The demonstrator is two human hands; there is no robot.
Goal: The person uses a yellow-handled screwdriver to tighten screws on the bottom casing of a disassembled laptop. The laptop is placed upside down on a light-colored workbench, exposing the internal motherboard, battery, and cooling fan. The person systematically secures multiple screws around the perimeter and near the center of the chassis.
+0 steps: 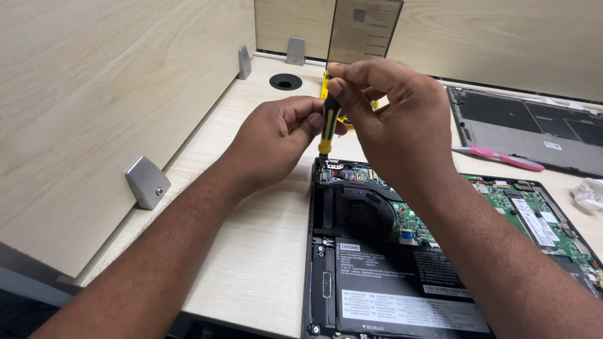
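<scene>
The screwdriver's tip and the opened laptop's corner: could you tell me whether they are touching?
Touching. In the head view the screwdriver, held upright by the left hand and right hand, has its tip planted in the corner of the laptop.

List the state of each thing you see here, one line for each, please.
Laptop: bottom cover off, insides showing.
Bottom cover: removed, lying flat behind the laptop.
Screwdriver: upright, tip at the laptop's corner.
Left hand: closed on the screwdriver shaft.
Right hand: pinching the screwdriver's top.
Pink tool: lying unused on the desk.
</scene>
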